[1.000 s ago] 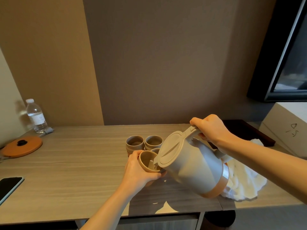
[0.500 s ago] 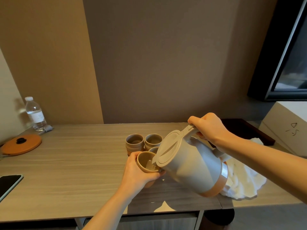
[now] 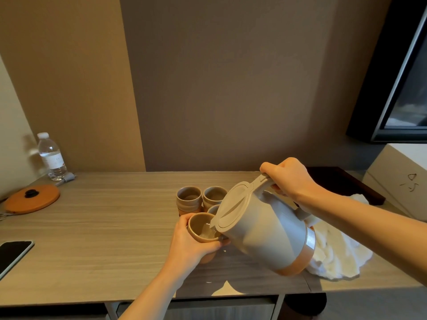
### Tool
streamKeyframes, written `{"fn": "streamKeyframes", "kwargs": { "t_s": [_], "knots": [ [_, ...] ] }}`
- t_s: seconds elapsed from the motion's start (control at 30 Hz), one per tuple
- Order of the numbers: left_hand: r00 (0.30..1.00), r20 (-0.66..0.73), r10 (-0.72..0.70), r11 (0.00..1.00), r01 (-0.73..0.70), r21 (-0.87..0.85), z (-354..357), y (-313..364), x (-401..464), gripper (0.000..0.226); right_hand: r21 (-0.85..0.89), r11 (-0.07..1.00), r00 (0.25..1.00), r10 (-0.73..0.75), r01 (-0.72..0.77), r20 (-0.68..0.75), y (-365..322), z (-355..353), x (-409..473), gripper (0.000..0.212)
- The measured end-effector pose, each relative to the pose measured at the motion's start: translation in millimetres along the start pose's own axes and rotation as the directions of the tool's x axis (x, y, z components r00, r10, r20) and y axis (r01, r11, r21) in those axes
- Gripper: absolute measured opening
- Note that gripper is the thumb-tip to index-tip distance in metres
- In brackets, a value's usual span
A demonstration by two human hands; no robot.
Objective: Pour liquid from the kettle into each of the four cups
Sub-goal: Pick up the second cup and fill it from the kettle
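My right hand (image 3: 291, 179), its grip clenched on the handle, tilts the kettle (image 3: 265, 232) gently, spout over the cup (image 3: 200, 229) my left hand (image 3: 189, 245) clasps, tipped toward the stream.

On the wooden table (image 3: 104, 227) you see a clear plastic water bottle (image 3: 51, 157) standing upright at the far left, close to the wall, and near it a flat orange lid (image 3: 32, 201) with a black knob. At the left edge lies a dark smartphone (image 3: 12, 252), screen up. On the right side you find a crumpled white towel (image 3: 335, 257), behind it a dark tray (image 3: 346, 183), and a white box (image 3: 402, 181).
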State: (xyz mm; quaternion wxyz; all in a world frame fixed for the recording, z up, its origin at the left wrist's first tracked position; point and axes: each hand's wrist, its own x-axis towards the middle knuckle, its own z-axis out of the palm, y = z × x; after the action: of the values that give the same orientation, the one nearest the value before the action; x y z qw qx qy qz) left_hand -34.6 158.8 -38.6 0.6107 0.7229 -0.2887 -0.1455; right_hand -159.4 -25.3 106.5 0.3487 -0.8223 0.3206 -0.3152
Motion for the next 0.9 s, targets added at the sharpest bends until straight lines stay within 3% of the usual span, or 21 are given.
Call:
{"fn": "streamKeyframes", "kwargs": {
  "t_s": [0.63, 0.9],
  "knots": [
    [0.999, -0.006, -0.032, 0.996, 0.031, -0.088, -3, -13, -1, 0.082, -0.004, 1.000, 1.000, -0.028, 0.028, 0.005, 2, 7, -2, 0.043],
    [0.998, -0.019, -0.066, 0.992, 0.063, -0.108, -3, -17, 1, 0.079, 0.134, 0.987, 0.996, 0.091, -0.091, 0.013, 9, 4, -6, 0.039]
  ]
}}
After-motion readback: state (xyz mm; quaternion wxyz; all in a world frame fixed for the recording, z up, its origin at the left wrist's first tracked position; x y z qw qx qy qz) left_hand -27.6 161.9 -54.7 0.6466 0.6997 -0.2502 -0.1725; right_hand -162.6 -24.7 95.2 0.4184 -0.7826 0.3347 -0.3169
